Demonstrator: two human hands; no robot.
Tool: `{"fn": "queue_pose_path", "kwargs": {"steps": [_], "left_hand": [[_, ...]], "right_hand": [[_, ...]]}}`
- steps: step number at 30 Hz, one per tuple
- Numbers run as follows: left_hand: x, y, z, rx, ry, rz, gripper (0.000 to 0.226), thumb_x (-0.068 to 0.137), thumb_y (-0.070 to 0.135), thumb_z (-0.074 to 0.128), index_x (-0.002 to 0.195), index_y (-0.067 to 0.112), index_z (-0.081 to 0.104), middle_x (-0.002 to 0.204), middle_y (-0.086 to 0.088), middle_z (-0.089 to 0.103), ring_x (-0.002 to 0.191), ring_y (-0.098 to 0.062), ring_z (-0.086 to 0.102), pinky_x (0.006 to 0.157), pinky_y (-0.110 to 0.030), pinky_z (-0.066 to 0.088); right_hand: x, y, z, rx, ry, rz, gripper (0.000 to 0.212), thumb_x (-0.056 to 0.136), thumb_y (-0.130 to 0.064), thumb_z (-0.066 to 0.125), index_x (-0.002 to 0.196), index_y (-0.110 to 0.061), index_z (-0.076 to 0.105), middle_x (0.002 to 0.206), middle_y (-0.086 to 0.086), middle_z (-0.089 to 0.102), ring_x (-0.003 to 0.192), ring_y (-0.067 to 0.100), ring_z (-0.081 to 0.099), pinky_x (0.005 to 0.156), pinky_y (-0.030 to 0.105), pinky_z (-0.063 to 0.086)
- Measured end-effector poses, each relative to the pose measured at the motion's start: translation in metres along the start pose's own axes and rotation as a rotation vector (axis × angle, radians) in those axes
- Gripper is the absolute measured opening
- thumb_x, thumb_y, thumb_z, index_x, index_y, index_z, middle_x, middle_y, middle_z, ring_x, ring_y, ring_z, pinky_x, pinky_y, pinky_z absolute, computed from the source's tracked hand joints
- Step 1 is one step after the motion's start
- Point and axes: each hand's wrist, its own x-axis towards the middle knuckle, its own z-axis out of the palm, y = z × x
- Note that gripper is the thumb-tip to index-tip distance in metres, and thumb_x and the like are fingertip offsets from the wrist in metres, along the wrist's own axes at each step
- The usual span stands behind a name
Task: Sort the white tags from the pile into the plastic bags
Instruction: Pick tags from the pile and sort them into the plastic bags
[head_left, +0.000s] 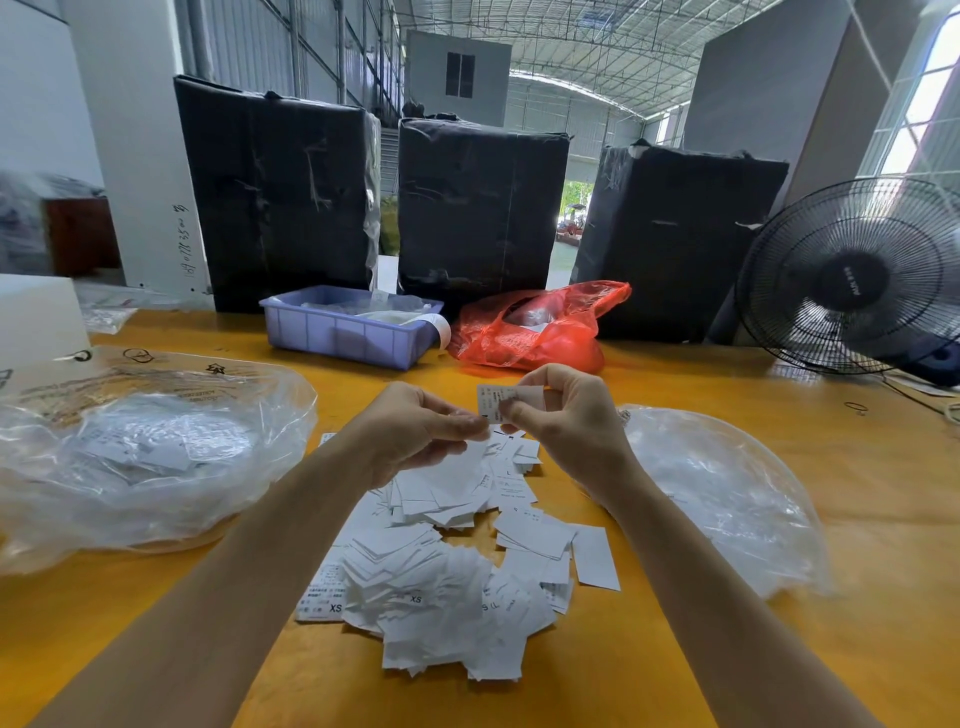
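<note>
Tag (506, 400) lies level — long axis left-right — between both hands

The pile of tags (447, 561) lies on the counter (727, 379), centred nearest the viewer. One plastic bag (140, 447) lies left of the pile, another plastic bag (727, 499) right. Both hands (415, 431) (566, 415) hold one tag (501, 400) above the pile's far edge. Behind them sit a tray (348, 332) and, on its right, a carrier bag (535, 327). Three wrapped bales (483, 208) stand behind the counter; a fan (852, 275) stands at far right.
</note>
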Motion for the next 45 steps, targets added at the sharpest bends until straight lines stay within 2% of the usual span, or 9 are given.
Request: {"fn": "queue_pose_path", "kwargs": {"steps": [6,15,23,26,30,35,38,42,45], "left_hand": [[-0.001,0.000,0.000,0.011,0.002,0.002,0.036,0.052,0.027,0.078,0.082,0.007,0.074,0.069,0.002,0.073,0.047,0.000,0.060,0.046,-0.014,0.046],[-0.001,0.001,0.001,0.030,0.042,0.008,0.034,0.052,0.029,0.078,0.078,0.009,0.073,0.057,0.004,0.069,0.045,0.000,0.058,0.045,-0.014,0.045],[-0.002,-0.001,0.003,0.096,0.005,0.040,0.030,0.053,0.031,0.076,0.074,0.011,0.075,0.058,0.002,0.068,0.052,-0.003,0.058,0.050,-0.017,0.046],[-0.003,-0.003,0.007,0.116,-0.010,0.055,0.031,0.054,0.033,0.075,0.074,0.010,0.075,0.062,-0.001,0.069,0.055,-0.005,0.058,0.054,-0.018,0.047],[0.000,-0.006,0.012,0.053,0.016,0.046,0.032,0.064,0.029,0.075,0.078,0.001,0.072,0.070,-0.010,0.067,0.061,-0.013,0.056,0.056,-0.020,0.049],[0.002,-0.010,0.016,0.060,0.051,0.055,0.032,0.078,0.030,0.071,0.088,-0.001,0.073,0.075,-0.006,0.065,0.066,-0.012,0.058,0.055,-0.018,0.050],[0.003,-0.011,0.018,0.005,0.112,0.071,0.031,0.080,0.032,0.070,0.085,0.002,0.073,0.076,0.005,0.056,0.072,-0.013,0.058,0.061,-0.021,0.053],[0.004,-0.010,0.022,-0.135,0.192,0.038,0.027,0.080,0.034,0.070,0.076,0.007,0.067,0.075,0.004,0.054,0.071,-0.015,0.056,0.058,-0.024,0.050],[0.004,-0.010,0.021,-0.225,0.214,0.012,0.023,0.077,0.033,0.072,0.077,0.012,0.063,0.073,-0.003,0.062,0.073,-0.018,0.058,0.058,-0.026,0.045]], "right_hand": [[0.000,0.002,0.002,-0.038,0.027,-0.031,0.015,0.080,-0.003,0.070,0.080,-0.014,0.060,0.087,0.014,0.070,0.077,0.027,0.069,0.069,0.051,0.057],[0.002,0.003,-0.003,0.154,-0.138,0.151,0.011,0.078,0.001,0.071,0.084,0.000,0.061,0.071,0.005,0.068,0.054,0.010,0.065,0.053,0.019,0.053],[0.002,0.003,-0.009,0.118,-0.303,0.308,0.012,0.078,-0.009,0.074,0.086,-0.005,0.067,0.068,0.006,0.068,0.064,0.016,0.060,0.064,0.031,0.046],[0.000,0.000,-0.008,0.027,-0.382,0.321,0.007,0.090,-0.012,0.061,0.097,-0.010,0.063,0.076,0.004,0.061,0.068,0.012,0.054,0.063,0.023,0.047],[0.000,0.000,-0.005,-0.053,-0.465,0.357,0.031,0.096,-0.006,0.049,0.126,-0.013,0.056,0.079,0.001,0.054,0.068,0.009,0.050,0.061,0.019,0.048],[0.000,0.002,-0.001,0.045,-0.270,0.245,0.046,0.083,-0.003,0.068,0.126,-0.006,0.053,0.076,0.008,0.062,0.059,0.010,0.063,0.058,0.020,0.054],[-0.001,0.005,0.002,-0.005,-0.121,0.164,0.027,0.084,-0.010,0.069,0.109,0.000,0.063,0.073,0.010,0.066,0.054,0.011,0.063,0.064,0.034,0.057],[-0.004,0.002,0.009,-0.084,-0.185,0.069,0.030,0.092,-0.025,0.059,0.115,-0.009,0.067,0.090,0.002,0.067,0.077,0.009,0.061,0.068,0.024,0.053],[-0.004,0.003,0.011,-0.051,-0.278,0.172,0.052,0.085,-0.024,0.068,0.134,-0.014,0.053,0.113,0.009,0.062,0.098,0.022,0.061,0.083,0.035,0.055]]}}
